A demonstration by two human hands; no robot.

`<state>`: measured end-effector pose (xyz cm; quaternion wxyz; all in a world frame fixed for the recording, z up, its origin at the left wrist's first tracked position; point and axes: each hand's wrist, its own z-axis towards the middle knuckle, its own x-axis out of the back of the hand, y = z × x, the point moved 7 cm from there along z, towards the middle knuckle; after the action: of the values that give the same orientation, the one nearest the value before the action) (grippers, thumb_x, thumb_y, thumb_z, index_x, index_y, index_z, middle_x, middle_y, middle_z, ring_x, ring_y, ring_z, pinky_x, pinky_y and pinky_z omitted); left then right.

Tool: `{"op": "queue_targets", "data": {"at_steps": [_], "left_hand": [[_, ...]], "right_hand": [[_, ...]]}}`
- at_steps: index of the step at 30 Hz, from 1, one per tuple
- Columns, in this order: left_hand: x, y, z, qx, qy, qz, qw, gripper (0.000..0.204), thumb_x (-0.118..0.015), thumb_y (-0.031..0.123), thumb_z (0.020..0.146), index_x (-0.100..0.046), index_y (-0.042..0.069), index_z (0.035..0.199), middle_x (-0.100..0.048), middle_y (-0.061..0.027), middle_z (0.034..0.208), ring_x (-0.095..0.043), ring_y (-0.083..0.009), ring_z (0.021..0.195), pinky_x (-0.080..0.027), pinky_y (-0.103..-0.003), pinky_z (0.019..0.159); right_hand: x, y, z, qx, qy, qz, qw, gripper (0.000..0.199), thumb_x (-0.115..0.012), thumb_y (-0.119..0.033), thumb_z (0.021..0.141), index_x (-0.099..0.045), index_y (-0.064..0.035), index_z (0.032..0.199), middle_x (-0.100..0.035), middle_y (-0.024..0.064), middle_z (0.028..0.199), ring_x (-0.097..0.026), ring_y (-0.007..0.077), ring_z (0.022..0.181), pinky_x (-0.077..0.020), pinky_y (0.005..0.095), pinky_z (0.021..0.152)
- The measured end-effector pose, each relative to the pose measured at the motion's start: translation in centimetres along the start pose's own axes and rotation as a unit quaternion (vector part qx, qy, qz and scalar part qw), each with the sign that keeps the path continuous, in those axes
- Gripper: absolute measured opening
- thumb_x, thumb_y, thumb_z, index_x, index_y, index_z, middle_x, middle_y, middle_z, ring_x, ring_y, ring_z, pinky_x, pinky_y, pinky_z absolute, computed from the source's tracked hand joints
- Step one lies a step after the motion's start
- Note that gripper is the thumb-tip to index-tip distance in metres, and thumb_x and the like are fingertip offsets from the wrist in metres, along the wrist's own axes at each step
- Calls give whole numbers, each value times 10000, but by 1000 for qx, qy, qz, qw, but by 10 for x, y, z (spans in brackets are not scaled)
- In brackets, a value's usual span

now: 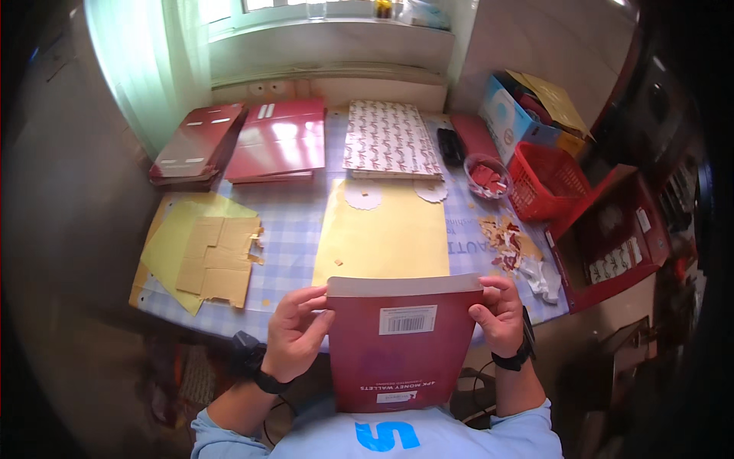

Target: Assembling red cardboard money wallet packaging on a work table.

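Between my hands, a flat dark red printed cardboard piece (382, 356) stands tilted up against my body, over the table's near edge. A white barcode label is on its face, and a pale grey flap (405, 285) runs along its top edge. My left hand (300, 329) pinches the upper left corner, thumb in front. At the upper right corner my right hand (499, 317) grips the same piece with thumb and fingers. In front of it lies a yellow sheet (386, 229), with a patterned white-and-red stack (390, 138) beyond.
Stacks of red card (287, 138) stand at the back left. Torn brown cardboard (218, 260) lies on yellow-green paper (164, 245). On the right are a red basket (547, 187), a bowl of red scraps (488, 177), loose scraps (501, 241), crumpled white paper (541, 277) and an open red box (612, 237).
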<state>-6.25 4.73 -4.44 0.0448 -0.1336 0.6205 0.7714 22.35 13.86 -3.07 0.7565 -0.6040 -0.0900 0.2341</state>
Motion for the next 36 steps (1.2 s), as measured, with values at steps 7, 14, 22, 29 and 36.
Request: {"op": "queue_targets", "data": {"at_steps": [7, 14, 22, 29, 36], "left_hand": [[9, 15, -4, -114, -14, 90, 989, 425, -571, -142, 868, -492, 1, 1261, -648, -157, 1133, -647, -181, 996, -526, -292, 851], [7, 16, -11, -181, -11, 66, 981, 444, -571, -150, 856, -490, 0, 1265, -625, -162, 1172, -646, -205, 1024, -532, -304, 859], [-1, 6, -6, -123, -11, 28, 992, 449, -604, -120, 870, -488, -2, 1287, -626, -151, 1179, -636, -176, 1061, -530, -291, 882], [-3, 11, -7, -152, -13, 26, 988, 408, -607, -129, 862, -525, -17, 1246, -638, -128, 1139, -630, -161, 1069, -522, -280, 907], [0, 10, -9, -167, -11, 48, 985, 391, -607, -128, 860, -535, -20, 1229, -623, -115, 1144, -633, -151, 1049, -526, -268, 890]], "right_hand": [[0, -1, 5, -53, -27, 45, 997, 329, -618, 59, 893, -527, -29, 1197, -657, 109, 1081, -619, 133, 1007, -499, 268, 869], [-2, 0, 6, -81, -23, 54, 995, 281, -629, 51, 890, -559, -17, 1153, -655, 68, 1059, -613, 107, 993, -495, 262, 871], [8, -2, 1, -50, 46, -9, 998, 258, -610, 22, 904, -561, -12, 1154, -648, 49, 1044, -594, 83, 939, -469, 233, 833], [3, 3, 4, -68, 63, -1, 996, 266, -623, -35, 923, -552, 19, 1173, -672, 64, 987, -609, 80, 883, -476, 220, 800], [1, 1, 5, -78, 55, -7, 995, 285, -631, -39, 915, -552, 30, 1181, -681, 77, 992, -618, 84, 891, -483, 221, 805]]}}
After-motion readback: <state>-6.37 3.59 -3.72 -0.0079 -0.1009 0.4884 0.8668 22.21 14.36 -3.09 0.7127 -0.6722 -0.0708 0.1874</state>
